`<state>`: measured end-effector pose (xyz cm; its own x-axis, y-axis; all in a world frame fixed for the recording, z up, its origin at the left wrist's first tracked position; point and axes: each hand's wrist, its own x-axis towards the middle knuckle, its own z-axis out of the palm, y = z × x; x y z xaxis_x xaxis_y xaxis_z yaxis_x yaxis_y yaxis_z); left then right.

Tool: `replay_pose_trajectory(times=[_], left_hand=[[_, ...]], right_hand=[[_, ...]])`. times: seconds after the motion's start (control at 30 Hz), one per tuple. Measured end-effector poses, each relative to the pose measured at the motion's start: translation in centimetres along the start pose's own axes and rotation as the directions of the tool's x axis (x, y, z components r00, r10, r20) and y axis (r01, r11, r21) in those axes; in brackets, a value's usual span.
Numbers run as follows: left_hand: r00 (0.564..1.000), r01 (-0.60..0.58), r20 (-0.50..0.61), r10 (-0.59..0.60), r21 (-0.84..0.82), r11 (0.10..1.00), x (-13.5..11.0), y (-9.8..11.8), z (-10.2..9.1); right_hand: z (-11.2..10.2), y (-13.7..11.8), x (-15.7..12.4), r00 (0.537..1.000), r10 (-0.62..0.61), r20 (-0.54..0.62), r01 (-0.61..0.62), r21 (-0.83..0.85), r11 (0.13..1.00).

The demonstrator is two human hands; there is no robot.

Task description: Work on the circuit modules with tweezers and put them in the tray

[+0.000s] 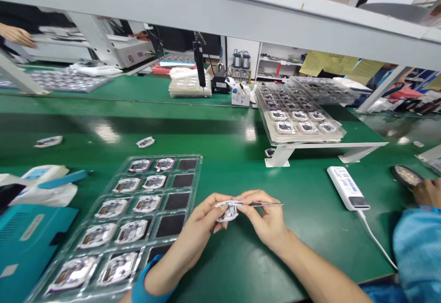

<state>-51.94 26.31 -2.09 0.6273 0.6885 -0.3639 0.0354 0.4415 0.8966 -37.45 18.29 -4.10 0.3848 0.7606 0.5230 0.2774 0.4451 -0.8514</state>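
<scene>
A small white part point(228, 211) is gripped in the left hand point(203, 218) near the middle of a green bench point(296, 248); tweezers point(267, 204) are clamped in the right hand point(265, 218), against the part, just right of a plastic tray point(161, 157).

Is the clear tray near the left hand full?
Not full: the clear tray holds white parts in two columns, but the third shows bare black pads.

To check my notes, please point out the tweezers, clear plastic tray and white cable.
tweezers point(270, 204), head view, on the metal tip
clear plastic tray point(161, 156), head view, on the far rim
white cable point(377, 241), head view, on its middle
</scene>
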Motion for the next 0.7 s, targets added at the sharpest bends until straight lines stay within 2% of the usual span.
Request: replay_pose_trajectory(times=[0.23, 0.37, 0.5, 0.6, 0.7], left_hand=[[0.999, 0.024, -0.037, -0.028, -0.106, 0.994, 0.3, -0.3, 0.0], [0.999, 0.020, -0.034, -0.024, -0.106, 0.994, 0.3, -0.2, -0.1], [0.998, -0.004, 0.059, 0.004, -0.002, 1.000, 0.3, -0.5, -0.5], [0.982, -0.085, 0.172, 0.073, 0.068, 0.994, 0.7, -1.5, -1.1], [0.969, -0.164, 0.206, 0.135, 0.129, 0.978, 1.4, -2.0, -1.6]], right_hand=[[0.0, 0.2, -0.2, 0.996, -0.069, 0.053, 0.072, -0.059, 0.996], [0.0, 0.1, -0.3, 0.992, -0.096, 0.083, 0.103, -0.086, 0.991], [-0.1, 0.0, -0.1, 0.993, -0.111, 0.036, 0.115, -0.112, 0.987], [-0.4, -0.2, 0.1, 0.994, -0.108, 0.000, 0.107, -0.142, 0.984], [-0.5, -0.3, 0.3, 0.993, -0.118, 0.011, 0.118, -0.197, 0.973]])
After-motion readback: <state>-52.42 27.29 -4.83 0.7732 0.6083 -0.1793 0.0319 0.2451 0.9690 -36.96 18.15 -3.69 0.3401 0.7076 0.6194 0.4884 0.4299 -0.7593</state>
